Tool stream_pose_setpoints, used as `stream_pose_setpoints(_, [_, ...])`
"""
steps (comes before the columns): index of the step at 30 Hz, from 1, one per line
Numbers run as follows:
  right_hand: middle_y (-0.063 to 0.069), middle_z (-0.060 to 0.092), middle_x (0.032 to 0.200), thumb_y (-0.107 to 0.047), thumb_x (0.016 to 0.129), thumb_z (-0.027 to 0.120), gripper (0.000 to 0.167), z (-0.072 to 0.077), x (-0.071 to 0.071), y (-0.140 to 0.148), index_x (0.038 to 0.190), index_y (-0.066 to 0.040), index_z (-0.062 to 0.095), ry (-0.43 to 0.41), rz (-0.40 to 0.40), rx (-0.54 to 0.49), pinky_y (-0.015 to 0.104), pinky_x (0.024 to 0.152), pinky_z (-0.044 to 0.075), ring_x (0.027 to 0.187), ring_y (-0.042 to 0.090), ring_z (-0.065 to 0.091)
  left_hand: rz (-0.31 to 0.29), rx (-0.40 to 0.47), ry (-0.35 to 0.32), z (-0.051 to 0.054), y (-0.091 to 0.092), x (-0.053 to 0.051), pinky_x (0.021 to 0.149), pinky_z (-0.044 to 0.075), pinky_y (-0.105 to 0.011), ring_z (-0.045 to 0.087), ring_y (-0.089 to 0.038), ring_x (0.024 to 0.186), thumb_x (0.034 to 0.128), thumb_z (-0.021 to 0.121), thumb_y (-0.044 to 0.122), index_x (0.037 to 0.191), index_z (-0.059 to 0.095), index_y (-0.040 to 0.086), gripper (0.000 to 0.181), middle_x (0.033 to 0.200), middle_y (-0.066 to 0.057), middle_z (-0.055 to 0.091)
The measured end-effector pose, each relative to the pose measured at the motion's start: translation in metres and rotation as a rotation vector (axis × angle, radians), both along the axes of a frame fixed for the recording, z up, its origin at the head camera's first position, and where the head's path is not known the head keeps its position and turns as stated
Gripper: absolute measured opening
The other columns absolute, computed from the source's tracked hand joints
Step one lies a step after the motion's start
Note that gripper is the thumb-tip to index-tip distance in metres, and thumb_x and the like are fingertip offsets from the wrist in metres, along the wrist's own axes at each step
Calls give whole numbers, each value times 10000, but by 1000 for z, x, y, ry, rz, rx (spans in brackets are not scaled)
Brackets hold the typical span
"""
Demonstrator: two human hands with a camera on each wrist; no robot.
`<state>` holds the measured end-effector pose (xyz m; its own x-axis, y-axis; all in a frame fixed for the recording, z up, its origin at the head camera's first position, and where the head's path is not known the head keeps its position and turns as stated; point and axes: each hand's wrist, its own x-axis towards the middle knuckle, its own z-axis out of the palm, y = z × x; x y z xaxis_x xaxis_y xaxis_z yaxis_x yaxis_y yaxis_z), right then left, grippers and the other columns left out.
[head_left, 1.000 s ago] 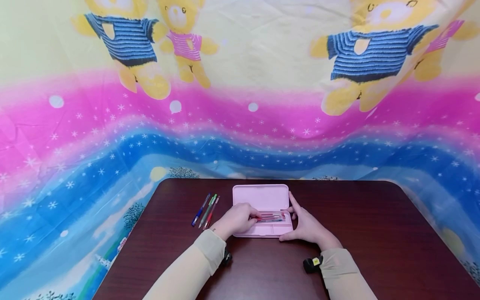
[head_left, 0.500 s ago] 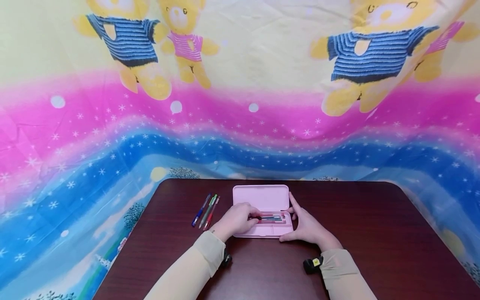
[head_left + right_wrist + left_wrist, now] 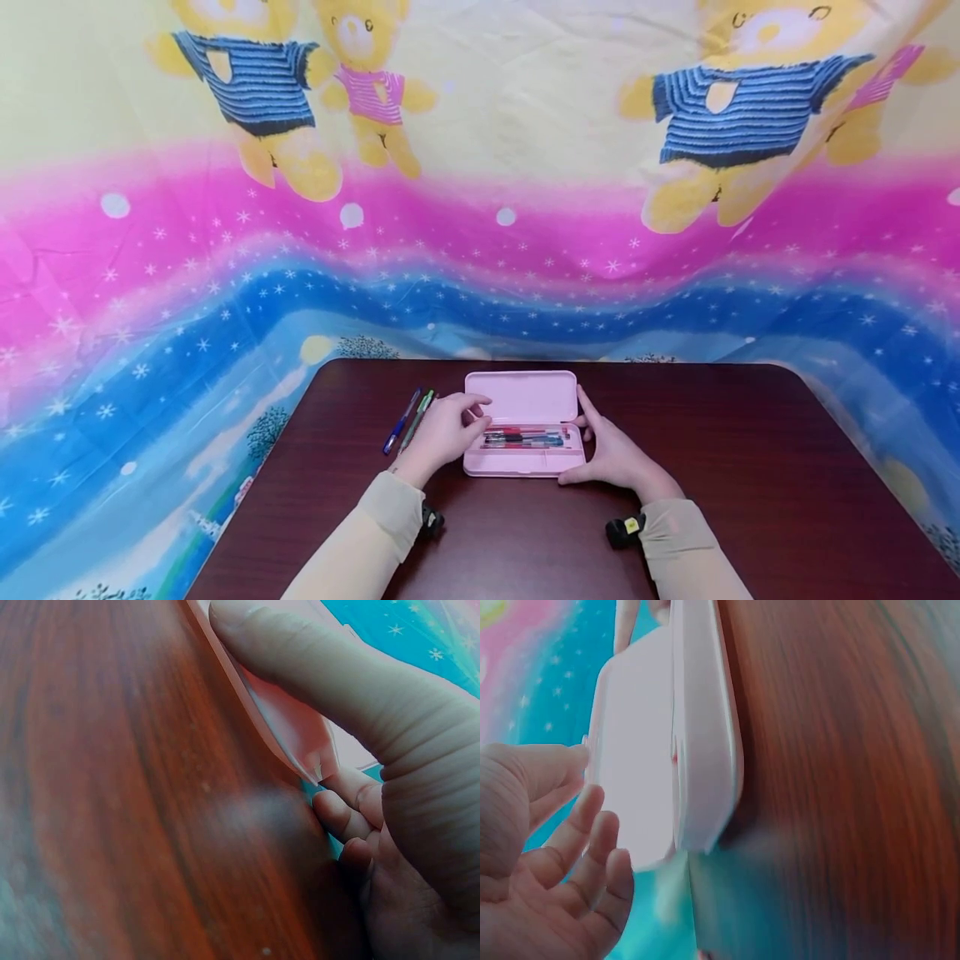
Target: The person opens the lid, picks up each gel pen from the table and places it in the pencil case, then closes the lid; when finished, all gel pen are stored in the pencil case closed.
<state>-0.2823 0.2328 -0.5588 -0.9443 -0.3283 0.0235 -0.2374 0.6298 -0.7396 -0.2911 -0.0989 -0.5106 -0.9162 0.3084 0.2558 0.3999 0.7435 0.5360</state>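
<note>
**Pencil case (image 3: 480, 474) sat between two hands, pens on its left**

The case lay open on the table (image 3: 525, 542), near the far edge, its lid (image 3: 525, 396) behind its base. Inside the base, a bunch of pens (image 3: 525, 437) lay side by side in the long rear compartment; in front of it ran two smaller compartments, divided toward the right. The left hand (image 3: 446, 425) was at the left end, its fingertips above the case near where lid met base. Farther left, loose pens (image 3: 402, 422) lay on the tabletop, partly behind that hand. The right hand (image 3: 617, 452) bracketed the right end, thumb at the front. A hanging cloth (image 3: 480, 275) stood behind the table.
</note>
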Motion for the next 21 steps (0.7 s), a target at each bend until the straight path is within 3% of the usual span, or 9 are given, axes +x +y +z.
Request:
stream_pose_setpoints(6, [36, 593, 1371, -518, 661, 1057, 1588, -2, -1, 1, 1788, -275, -34, 0, 1, 0, 266, 879, 541, 1163, 216, 499, 132, 92, 104, -4, -24, -3, 829, 624, -356, 729, -120, 863, 981, 835, 225, 1353, 773, 149, 385, 997, 3, 767])
stream_pose_setpoints(9, [34, 594, 1363, -517, 657, 1059, 1592, -2, -1, 1, 1787, -289, -39, 3, 3, -2, 263, 868, 538, 1156, 216, 495, 203, 117, 115, -5, -37, -4, 849, 623, -423, 747, -172, 891, 977, 839, 239, 1375, 759, 156, 415, 1034, -33, 770])
stream_pose_setpoints(15, [31, 601, 1355, -524, 654, 1058, 1595, -4, -2, 0, 1787, -282, -38, 13, 4, 4, 260, 855, 530, 1142, 211, 497, 330, 111, 24, -4, -62, -3, 936, 610, -543, 765, -273, 1022, 990, 827, 305, 1441, 718, 179, 480, 1167, -112, 767])
stream_pose_setpoints(21, [35, 597, 1362, -515, 659, 1060, 1590, -4, -2, 0, 1788, -273, -34, 8, 2, 4, 262, 855, 533, 1147, 215, 497, 428, 25, -71, -9, -83, 0, 1014, 566, -611, 730, -348, 1153, 999, 797, 341, 1496, 675, 151, 546, 1273, -145, 747])
